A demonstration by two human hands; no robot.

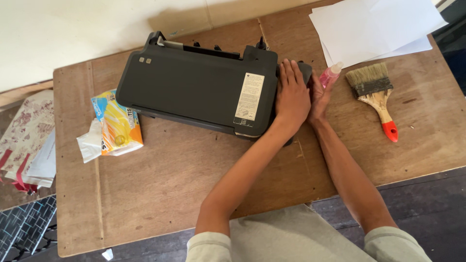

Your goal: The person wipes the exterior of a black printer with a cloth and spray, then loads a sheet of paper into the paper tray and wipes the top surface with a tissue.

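Fingers (290, 73) of the left hand (292, 99) are lying flat, open, bracing the black printer's (194, 87) right end; right hand (318, 99) is pressing alongside, its grip hidden.

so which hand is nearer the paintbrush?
Right. The right hand is at the printer's right end, just left of the paintbrush; the left hand lies further left, on the printer.

printer (194, 90) black | brush (374, 94) red-tipped | packet (119, 123) yellow-blue | bottle (330, 75) pink

Wooden table (160, 194), cream wall (73, 29), dark floor (432, 204)
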